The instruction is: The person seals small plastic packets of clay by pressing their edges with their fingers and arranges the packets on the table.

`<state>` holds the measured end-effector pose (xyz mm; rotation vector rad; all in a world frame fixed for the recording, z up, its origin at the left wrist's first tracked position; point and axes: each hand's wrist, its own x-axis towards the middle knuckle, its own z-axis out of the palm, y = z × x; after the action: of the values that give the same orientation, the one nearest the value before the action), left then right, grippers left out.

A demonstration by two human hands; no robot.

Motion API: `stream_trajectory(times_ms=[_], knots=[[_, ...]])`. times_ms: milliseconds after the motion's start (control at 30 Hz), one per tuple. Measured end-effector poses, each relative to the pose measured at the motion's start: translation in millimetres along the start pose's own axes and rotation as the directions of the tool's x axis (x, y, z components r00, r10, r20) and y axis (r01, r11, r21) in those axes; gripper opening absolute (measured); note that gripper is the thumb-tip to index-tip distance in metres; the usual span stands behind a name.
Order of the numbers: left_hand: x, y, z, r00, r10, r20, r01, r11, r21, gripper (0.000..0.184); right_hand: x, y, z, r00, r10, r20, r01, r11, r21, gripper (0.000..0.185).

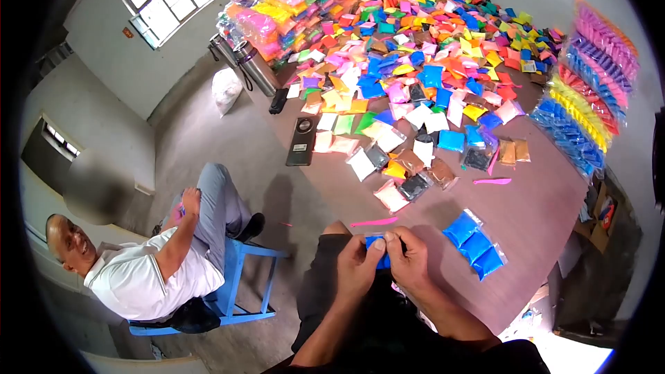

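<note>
My left hand [355,263] and my right hand [409,255] meet at the table's near edge, fingers closed. Between their thumbs and fingers they pinch a small blue packet [383,262], mostly covered by the fingers. To the right of my hands, a joined strip of blue packets [475,244] lies flat on the brown table [540,218]. Just beyond my fingers rests a pink plastic stick shaped like a small knife [374,222]. A similar pink stick [492,181] lies farther right.
A large heap of colourful packets [415,48] covers the far table. Bundled plastic sticks [585,90] stand at the right edge. A dark phone-like box [301,142] and a steel flask [256,69] are at the left edge. A person [156,263] sits on a blue stool [239,291].
</note>
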<state>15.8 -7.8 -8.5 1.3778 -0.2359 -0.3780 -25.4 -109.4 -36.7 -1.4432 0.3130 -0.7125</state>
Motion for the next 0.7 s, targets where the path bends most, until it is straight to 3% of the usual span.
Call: stream_trajectory(times_ms=[33,100,200,333,400,600,700], knots=[[0.4,-8.1,-2.5,0.999,0.028,0.021,-0.027,1.0,-0.014,0.013,-0.8,2.3,-0.7,1.0,-0.003,0.018,0.002,1.0,0.014,0.016],[2.5,-12.0,-6.6,0.995,0.098,0.012,-0.099,0.976,0.194,0.012,-4.6,13.2,1.3,0.998,-0.015,-0.059,0.012,0.999,-0.045,0.017],[1.8,-15.8,-5.4,0.979,0.202,-0.014,-0.191,0.942,0.275,0.012,-0.5,-4.2,-0.1,1.0,-0.015,-0.013,0.013,0.986,-0.166,0.021],[-0.4,-21.5,-6.7,0.991,0.133,-0.013,-0.128,0.975,0.182,0.015,-1.6,-5.5,-0.2,0.999,-0.047,-0.009,0.046,0.989,-0.143,0.022],[2.8,-21.6,-7.1,0.995,0.096,-0.004,-0.096,0.995,0.015,0.016,-0.4,-1.0,0.0,0.999,-0.037,-0.006,0.036,0.993,-0.112,0.024],[5.5,-26.2,-15.3,0.983,0.173,0.057,-0.179,0.975,0.13,0.017,-1.8,-3.7,0.6,0.999,-0.04,0.006,0.041,0.985,-0.165,0.025],[5.1,-26.0,-17.8,0.985,0.154,0.078,-0.161,0.982,0.094,0.019,-3.7,-3.5,3.7,1.0,-0.031,0.002,0.031,0.989,-0.142,0.025]])
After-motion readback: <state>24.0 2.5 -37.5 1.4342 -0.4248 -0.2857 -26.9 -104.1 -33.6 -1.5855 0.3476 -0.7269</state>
